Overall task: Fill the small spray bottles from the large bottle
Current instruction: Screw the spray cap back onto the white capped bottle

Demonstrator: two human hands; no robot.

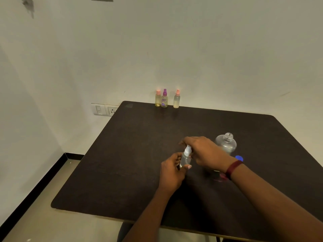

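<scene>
Three capped spray bottles stand at the far edge of the table (139, 172) against the wall: a pink-topped one (158, 98) touching a purple-topped one (164, 99), and a second pink-topped one (176, 99) just beside them. All three hold pale liquid, so I judge them already filled.

A fourth spray bottle (185, 157) is in hand near the table's middle. The left hand (172, 172) is closed round its lower body, thumb across the front, holding it slightly tilted. The right hand (203, 152) reaches over its white spray head (188, 148) with fingers curled about it; whether they pinch the head or only rest on it I cannot tell, since the hand hides the contact.

Just behind the right hand stands the large bottle (226, 143), upright, clear and uncapped, its threaded neck open. Its blue cap (239, 158) lies on the table beside it, partly hidden by the wrist with its red band (233, 169).

The small bottle looks like thin clear plastic: light, smooth, and likely to flex or slip if squeezed hard (more so if wet). It is best taken round the body, as the left hand has it, while the other hand turns the head at its ribbed collar rather than the nozzle. The open large bottle seems light and nearly empty, so a knock from the right forearm could tip it.
</scene>
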